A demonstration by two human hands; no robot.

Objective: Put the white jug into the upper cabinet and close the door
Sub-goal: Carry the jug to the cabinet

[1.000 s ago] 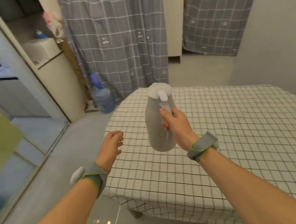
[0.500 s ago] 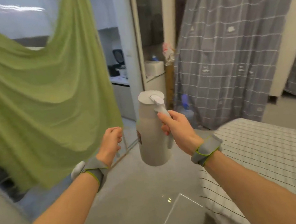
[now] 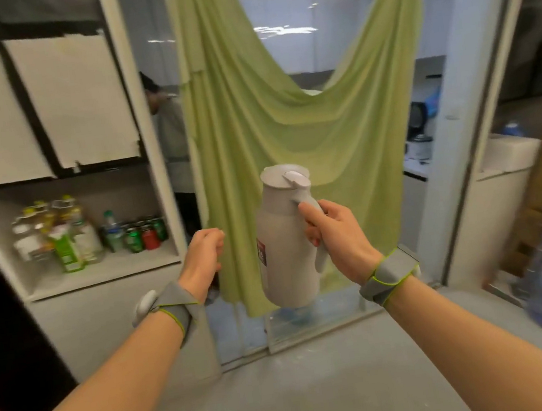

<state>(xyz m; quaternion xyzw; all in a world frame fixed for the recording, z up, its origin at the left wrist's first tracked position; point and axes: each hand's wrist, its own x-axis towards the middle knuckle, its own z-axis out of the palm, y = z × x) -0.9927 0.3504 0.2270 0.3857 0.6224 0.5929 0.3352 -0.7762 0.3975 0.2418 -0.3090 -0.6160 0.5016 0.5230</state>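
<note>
Holding the jug by its handle, the right hand has its fingers wrapped tight around the grip — jug upright, in mid-air at chest height, clear of any shelf. Dark label patch on its left side; lid on. Left hand empty, fingers curled loosely into a fist, just left of the jug, not touching it. Both wrists carry grey bands with green edging. Cabinet stands upper left — its two pale upper doors look shut, though the view is blurred. Open shelf below them holds bottles and cans. Green cloth hangs behind the jug.
</note>
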